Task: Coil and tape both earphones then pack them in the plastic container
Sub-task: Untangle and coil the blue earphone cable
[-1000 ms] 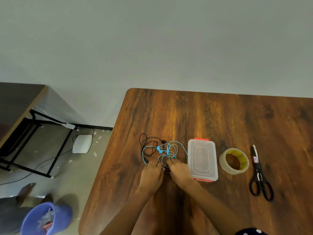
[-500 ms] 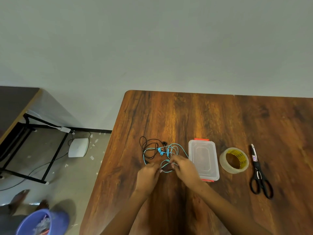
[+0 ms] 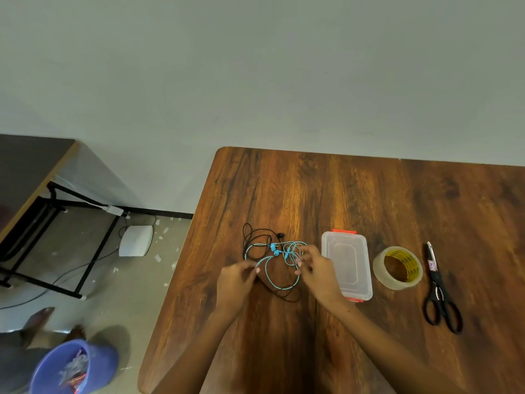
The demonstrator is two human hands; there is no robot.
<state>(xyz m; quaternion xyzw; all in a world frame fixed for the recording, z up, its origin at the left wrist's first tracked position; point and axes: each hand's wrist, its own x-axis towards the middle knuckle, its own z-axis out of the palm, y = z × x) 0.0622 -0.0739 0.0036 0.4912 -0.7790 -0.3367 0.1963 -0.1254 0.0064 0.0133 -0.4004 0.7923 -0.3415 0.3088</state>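
Observation:
A blue earphone [image 3: 279,268] and a black earphone [image 3: 257,240] lie tangled together on the wooden table [image 3: 355,194]. My left hand [image 3: 237,282] pinches the blue cable at its left side. My right hand [image 3: 316,270] pinches the blue cable at its right side, so a blue loop hangs between the two hands. A strand of black cable trails below that loop. The clear plastic container [image 3: 346,264] with orange clips lies shut just right of my right hand.
A roll of clear tape [image 3: 397,268] sits right of the container, and black scissors [image 3: 439,291] lie further right. The table's left edge is close to my left hand. Below it stand a purple bin [image 3: 71,368] and a dark desk [image 3: 25,172].
My hands have drawn apart while gripping the blue cable, opening it into a wide loop. The black cable now shows below the loop.

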